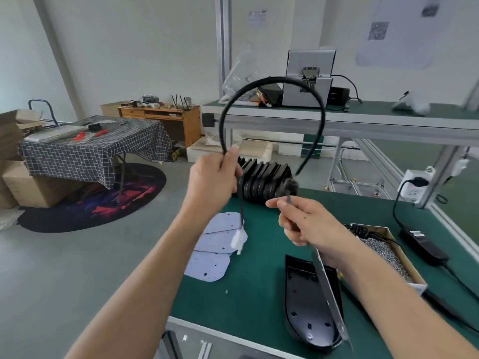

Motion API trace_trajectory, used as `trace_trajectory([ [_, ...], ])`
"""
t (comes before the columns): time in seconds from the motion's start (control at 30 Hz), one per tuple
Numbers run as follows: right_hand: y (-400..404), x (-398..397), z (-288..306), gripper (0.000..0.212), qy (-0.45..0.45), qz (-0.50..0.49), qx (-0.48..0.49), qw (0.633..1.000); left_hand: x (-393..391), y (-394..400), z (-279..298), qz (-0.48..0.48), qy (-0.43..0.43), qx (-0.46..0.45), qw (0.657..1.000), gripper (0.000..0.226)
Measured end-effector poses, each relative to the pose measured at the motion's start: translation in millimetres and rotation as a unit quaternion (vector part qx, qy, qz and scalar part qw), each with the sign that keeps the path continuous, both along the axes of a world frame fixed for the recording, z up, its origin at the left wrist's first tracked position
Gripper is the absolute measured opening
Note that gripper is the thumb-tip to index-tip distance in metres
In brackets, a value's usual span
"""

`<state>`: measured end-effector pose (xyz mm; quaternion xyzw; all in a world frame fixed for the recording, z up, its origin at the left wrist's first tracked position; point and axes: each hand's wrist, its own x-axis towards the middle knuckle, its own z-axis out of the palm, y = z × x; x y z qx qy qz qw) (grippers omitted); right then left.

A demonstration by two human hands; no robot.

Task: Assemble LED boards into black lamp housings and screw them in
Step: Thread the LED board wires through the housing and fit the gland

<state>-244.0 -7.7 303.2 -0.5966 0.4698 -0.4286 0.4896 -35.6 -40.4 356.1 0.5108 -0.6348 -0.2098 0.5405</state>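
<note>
- Left hand (211,182) grips a black cable (272,81), arched stiffly above the table (259,255); white connector (239,240) dangles, likely light.
- Right hand (307,222) pinches the LED board (328,288) by its top edge, tilted over the black housing (304,307); thin, probably fragile, so edges suit holding.

Bright, even, soft light with faint shadows; wide-angle bending at the edges; motion blur smears the black cable (272,80) and upper right corner.

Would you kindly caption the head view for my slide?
Left hand lifts black cable; right hand holds LED board over housing.
</note>
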Motion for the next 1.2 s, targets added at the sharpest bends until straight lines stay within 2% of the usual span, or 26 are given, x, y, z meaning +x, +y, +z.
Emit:
trace_trajectory([
  [0.07,7,-11,-3,0.022,0.034,0.011,0.01,0.999,-31,-1,0,-0.043,0.019,0.02,0.999,0.061],
  [0.23,22,-40,-9,0.02,0.051,0.018,0.002,0.999,-88,-3,-19,-0.141,0.065,0.073,0.985,0.058],
  [0.37,29,-63,-13,0.029,0.089,-0.011,-0.007,0.996,-110,-4,-36,-0.21,0.125,0.126,0.962,0.046],
  [0.43,28,-74,-16,0.029,0.128,-0.053,-0.025,0.99,-109,-6,-52,-0.213,0.071,0.155,0.962,0.039],
  [0.53,25,-86,-27,0.034,0.215,-0.095,-0.056,0.97,-99,-2,-87,-0.13,-0.108,0.187,0.968,0.039],
  [0.63,21,-91,-45,0.036,0.273,-0.109,-0.049,0.954,-87,9,-127,-0.087,-0.258,0.255,0.928,0.045],
  [0.7,18,-89,-54,0.033,0.275,-0.11,-0.037,0.954,-86,17,-148,-0.103,-0.282,0.299,0.906,0.049],
  [0.83,11,-84,-59,0.027,0.281,-0.104,-0.037,0.954,-95,27,-176,-0.162,-0.135,0.39,0.896,0.04],
  [1.07,8,-83,-57,0.019,0.285,-0.106,-0.039,0.952,-105,31,-179,-0.095,-0.043,0.328,0.939,0.017],
  [1.2,11,-80,-56,0.015,0.269,-0.123,-0.048,0.954,-101,32,-164,-0.095,0.033,0.311,0.945,0.023],
])
